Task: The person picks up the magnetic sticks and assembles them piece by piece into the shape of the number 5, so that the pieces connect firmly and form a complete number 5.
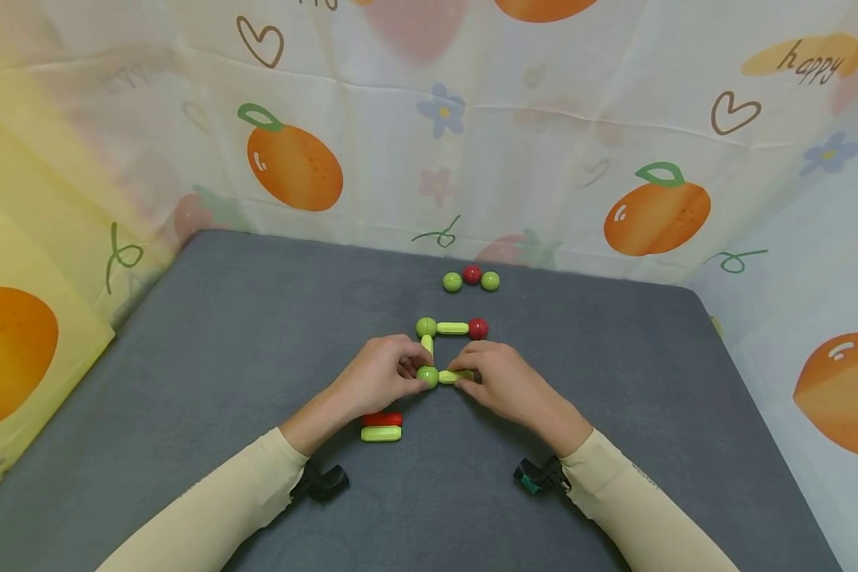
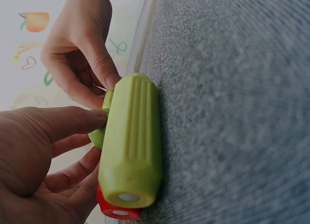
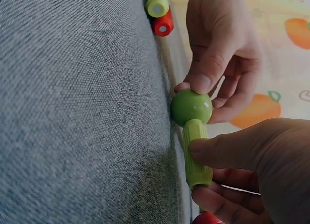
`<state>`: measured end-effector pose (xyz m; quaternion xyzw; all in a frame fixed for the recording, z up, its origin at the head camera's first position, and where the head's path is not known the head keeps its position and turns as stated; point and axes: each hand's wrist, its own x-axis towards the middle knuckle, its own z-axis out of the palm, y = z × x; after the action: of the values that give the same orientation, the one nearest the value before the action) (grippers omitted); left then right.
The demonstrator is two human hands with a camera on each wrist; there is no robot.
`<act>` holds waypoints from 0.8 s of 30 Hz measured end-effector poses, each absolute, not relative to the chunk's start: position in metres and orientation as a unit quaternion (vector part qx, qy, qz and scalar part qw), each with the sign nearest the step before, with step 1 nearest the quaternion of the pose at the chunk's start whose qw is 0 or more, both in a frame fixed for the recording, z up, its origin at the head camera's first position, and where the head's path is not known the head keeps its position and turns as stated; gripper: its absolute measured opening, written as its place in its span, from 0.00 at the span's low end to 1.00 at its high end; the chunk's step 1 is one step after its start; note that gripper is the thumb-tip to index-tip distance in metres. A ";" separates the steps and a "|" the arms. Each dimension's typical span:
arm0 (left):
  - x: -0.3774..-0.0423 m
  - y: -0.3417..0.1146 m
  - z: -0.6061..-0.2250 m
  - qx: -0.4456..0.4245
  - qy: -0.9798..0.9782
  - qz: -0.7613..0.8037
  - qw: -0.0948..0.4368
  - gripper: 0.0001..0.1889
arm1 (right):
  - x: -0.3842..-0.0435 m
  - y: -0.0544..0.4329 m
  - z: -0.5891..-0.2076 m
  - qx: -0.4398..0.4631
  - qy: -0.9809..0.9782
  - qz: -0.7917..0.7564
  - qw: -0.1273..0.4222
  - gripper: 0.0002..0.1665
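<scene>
I watch from afar: the left hand [image 1: 380,369] pinches a green ball [image 1: 427,377] on the tabletop [image 1: 593,349], while the right hand [image 1: 509,380] grips a light green stick [image 3: 195,131] touching that ball. Beyond, I see another stick [image 1: 453,328] joining an upper ball [image 1: 426,327] to a red ball [image 1: 478,328].

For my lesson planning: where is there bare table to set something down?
Bare grey table lies between the left hand and the left edge, and between the right hand and right edge. Crowded: the middle, around joined balls and rods.
</scene>
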<state>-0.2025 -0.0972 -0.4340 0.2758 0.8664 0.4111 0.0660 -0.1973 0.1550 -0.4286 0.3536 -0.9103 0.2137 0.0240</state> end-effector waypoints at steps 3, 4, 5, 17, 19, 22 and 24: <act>-0.203 -0.097 -0.434 0.277 0.866 0.410 0.066 0.13 | -0.196 0.155 -0.428 0.352 -0.911 0.216 0.022 0.10; -0.203 -0.097 -0.434 0.277 0.867 0.409 0.066 0.13 | -0.196 0.155 -0.427 0.351 -0.911 0.216 0.020 0.10; -0.203 -0.097 -0.434 0.277 0.867 0.408 0.066 0.13 | -0.196 0.155 -0.427 0.351 -0.911 0.216 0.018 0.10; -0.201 -0.097 -0.435 0.273 0.868 0.409 0.069 0.13 | -0.233 0.179 -0.389 0.294 -0.921 0.255 0.017 0.12; -0.201 -0.097 -0.435 0.273 0.868 0.410 0.070 0.13 | -0.247 0.186 -0.377 0.278 -0.926 0.254 0.017 0.12; -0.202 -0.098 -0.435 0.274 0.867 0.411 0.071 0.13 | -0.271 0.197 -0.362 0.248 -0.935 0.254 0.002 0.14; -0.202 -0.098 -0.435 0.273 0.867 0.411 0.072 0.13 | -0.287 0.205 -0.356 0.231 -0.939 0.254 -0.010 0.16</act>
<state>-0.2020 -0.0978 -0.4352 0.2734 0.8665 0.4112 0.0724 -0.2872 0.2048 -0.3557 0.2311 -0.9392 0.2538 -0.0103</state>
